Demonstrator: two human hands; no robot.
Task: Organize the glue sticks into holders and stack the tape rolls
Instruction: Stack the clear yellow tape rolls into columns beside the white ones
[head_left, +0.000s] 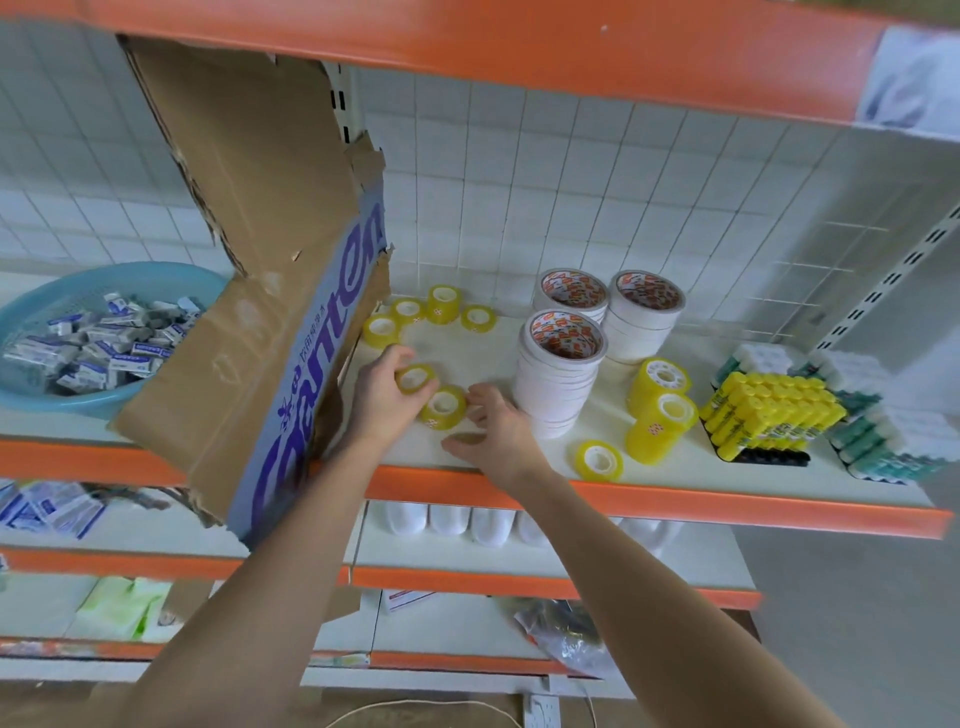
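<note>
Blue basket (31, 332): set at the far left of the shelf, filled with small boxes.
Cardboard box (270, 312): torn, leaned beside the basket.
Loose yellow rolls (410, 310): four are grouped at the back, just right of the box.
Left hand (382, 395): a yellow tape roll (414, 378) is pinched between thumb and fingers.
Second roll (444, 407): laid flat on the white shelf (493, 358), touched by the right hand (493, 423), whose fingers are loosely curled.
White tape stacks (561, 374): three are stood upright.
Yellow stacks (657, 410): placed right of them.
Glue sticks (774, 410): packed in holders at the far right.
</note>
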